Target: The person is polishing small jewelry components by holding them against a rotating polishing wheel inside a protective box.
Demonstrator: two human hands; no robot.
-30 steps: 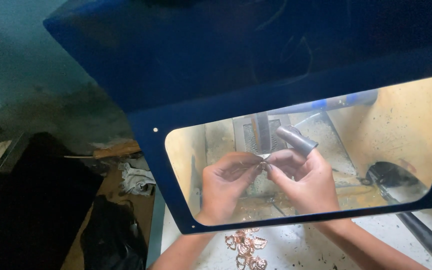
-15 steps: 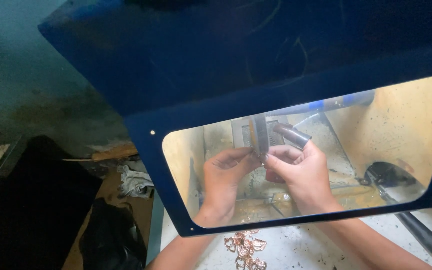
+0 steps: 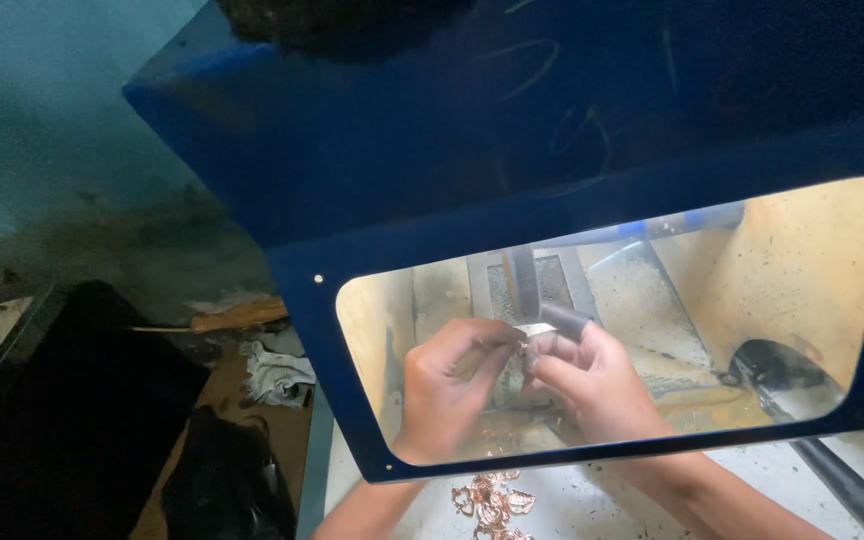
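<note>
Head view, looking down through the clear window (image 3: pixel 752 300) of a blue hood (image 3: pixel 512 130) onto the work area: both hands are raised together behind the window, meeting just below a vertical dark wheel (image 3: pixel 524 285). Left hand (image 3: pixel 447 385) comes in from the lower left, forearm passing under the hood's lower edge, wrist bent upward, fingers (image 3: pixel 482 340) curled and pressed together in a pinch on a small bright metal piece (image 3: pixel 534 329). Right hand (image 3: pixel 592 385) comes in from the lower right, forearm angled up across the bench (image 3: pixel 592 505), its fingers also closed on the same piece from the other side; a dark sleeve-like cover (image 3: pixel 564 320) sits over one raised fingertip. The metal piece is held between the two hands, right at the lower end of the wheel; whether it touches the wheel cannot be told. On the bench, just outside the hood's lower edge and between the two forearms, lies a small heap of copper-coloured pieces (image 3: pixel 492 500). At right, a dark scoop with a black handle (image 3: pixel 812 440) rests partly inside and partly outside the window. Left of the hood, a crumpled rag (image 3: pixel 277 372) lies on a brown surface.
</note>
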